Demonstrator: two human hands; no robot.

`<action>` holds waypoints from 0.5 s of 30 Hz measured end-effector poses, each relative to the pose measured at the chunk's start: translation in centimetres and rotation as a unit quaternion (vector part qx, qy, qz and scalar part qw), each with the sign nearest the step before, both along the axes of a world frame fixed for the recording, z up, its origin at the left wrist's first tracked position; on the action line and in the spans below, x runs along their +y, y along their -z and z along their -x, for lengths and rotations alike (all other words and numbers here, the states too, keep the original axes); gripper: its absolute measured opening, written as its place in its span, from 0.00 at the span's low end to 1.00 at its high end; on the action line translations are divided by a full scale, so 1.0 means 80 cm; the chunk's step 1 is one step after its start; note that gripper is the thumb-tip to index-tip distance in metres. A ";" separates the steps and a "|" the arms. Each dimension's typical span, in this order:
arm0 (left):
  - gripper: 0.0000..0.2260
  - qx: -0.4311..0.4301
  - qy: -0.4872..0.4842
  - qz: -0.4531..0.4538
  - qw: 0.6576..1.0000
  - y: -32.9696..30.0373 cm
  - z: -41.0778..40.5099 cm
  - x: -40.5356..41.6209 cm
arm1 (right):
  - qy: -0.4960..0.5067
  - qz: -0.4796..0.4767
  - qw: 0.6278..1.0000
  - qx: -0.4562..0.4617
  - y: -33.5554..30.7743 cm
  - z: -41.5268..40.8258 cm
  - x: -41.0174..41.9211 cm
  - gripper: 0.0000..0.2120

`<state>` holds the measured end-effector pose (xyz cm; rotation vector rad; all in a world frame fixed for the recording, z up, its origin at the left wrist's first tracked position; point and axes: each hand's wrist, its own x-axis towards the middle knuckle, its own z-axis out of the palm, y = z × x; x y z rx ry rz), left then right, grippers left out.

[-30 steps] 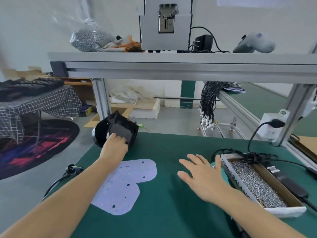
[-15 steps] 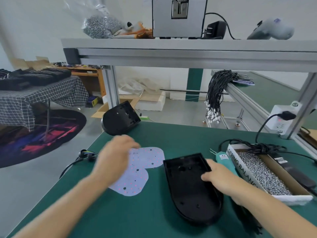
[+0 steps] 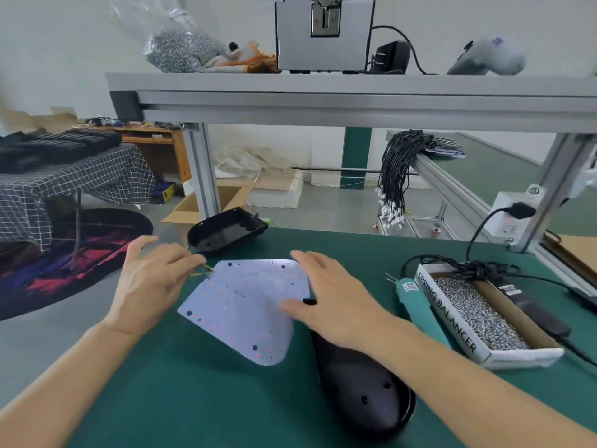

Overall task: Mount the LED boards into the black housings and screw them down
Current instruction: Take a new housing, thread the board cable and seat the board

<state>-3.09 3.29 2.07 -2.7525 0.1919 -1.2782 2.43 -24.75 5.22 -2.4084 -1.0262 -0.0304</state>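
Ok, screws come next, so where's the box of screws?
In the head view, the box of screws lies on the right side of the green mat, just beyond the teal tool, right of the right hand.

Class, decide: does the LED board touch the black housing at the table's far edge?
Apart. Head view shows green mat between the LED board and the far housing.

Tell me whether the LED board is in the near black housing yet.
Out: the LED board is mostly left of the near housing, unseated.
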 end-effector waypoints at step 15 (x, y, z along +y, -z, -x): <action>0.24 0.147 -0.112 0.269 0.945 -0.013 -0.019 -0.016 | -0.007 -0.457 0.850 0.261 -0.078 -0.033 -0.038 0.06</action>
